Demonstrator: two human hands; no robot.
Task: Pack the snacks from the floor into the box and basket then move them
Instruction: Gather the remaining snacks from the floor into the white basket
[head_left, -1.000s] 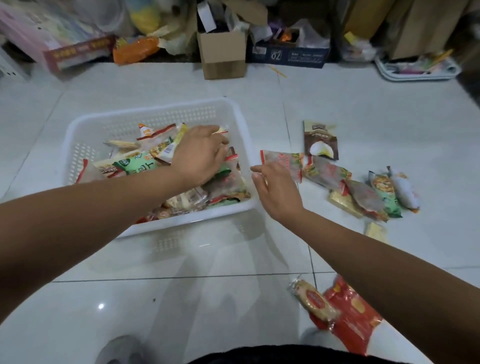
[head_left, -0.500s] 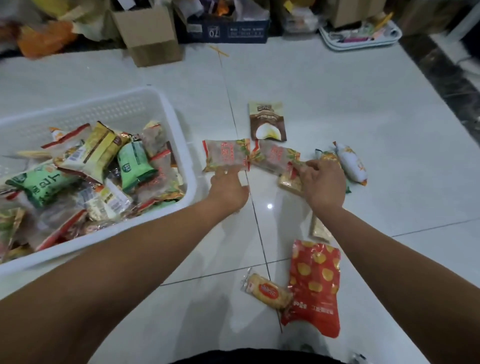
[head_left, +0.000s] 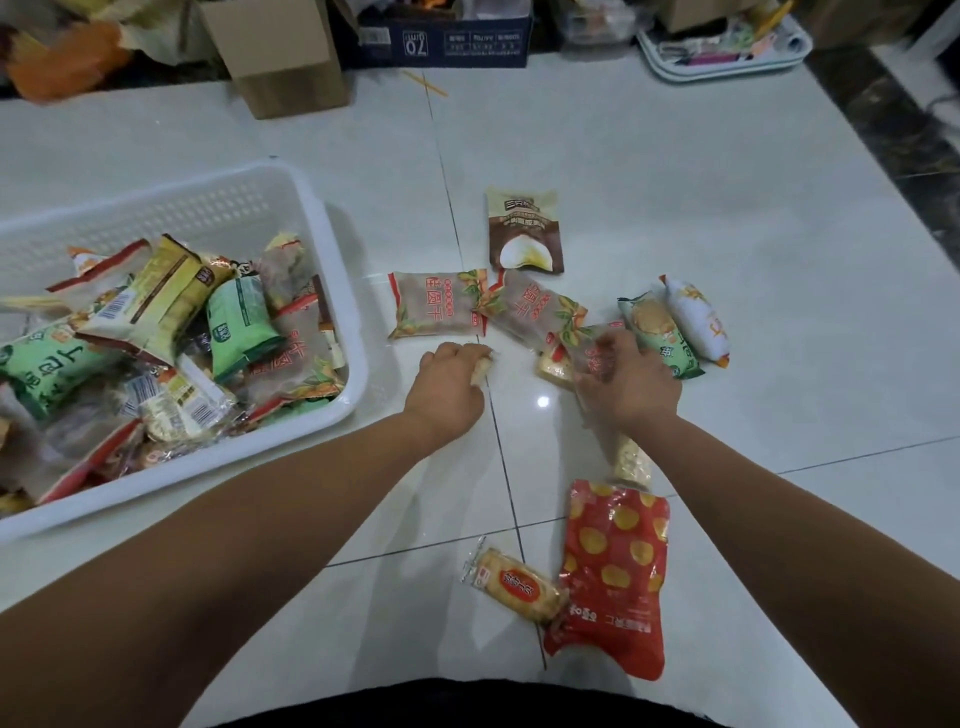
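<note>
Clear plastic packet (head_left: 592, 352) gripped by the right hand (head_left: 631, 384) on the floor (head_left: 701, 182); left hand (head_left: 447, 387) curled round a small pale snack (head_left: 483, 367), near the white basket (head_left: 208, 460).

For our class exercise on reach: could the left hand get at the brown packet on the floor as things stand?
Probably yes: the brown packet lies uncovered just beyond a clear packet, with nothing standing between. But the left hand grips a small pale snack, so it is not free.
</note>
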